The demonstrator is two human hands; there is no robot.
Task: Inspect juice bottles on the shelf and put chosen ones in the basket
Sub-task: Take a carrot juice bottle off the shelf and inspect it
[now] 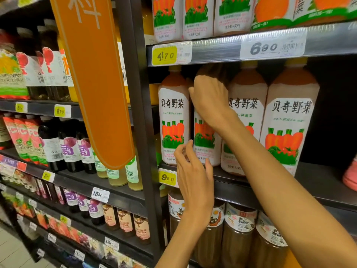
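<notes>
Orange juice, white labels w/ carrot print
Bottles [173,117] orange-brown, yellow caps, labels white w/ black script, orange carrots, green leaves. Sign [92,78] at 10 o'clock orange. Tags [164,55] yellow, black digits.

dark shelf [316,182] | 4 carrot juice bottles [289,128] upright, side by side

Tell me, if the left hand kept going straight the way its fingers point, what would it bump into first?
Most likely the second carrot juice bottle, low on its label. The left hand points up and into the shelf, fingertips already at or just short of it; depth is hard to judge. The right hand grips that bottle higher up.
</notes>
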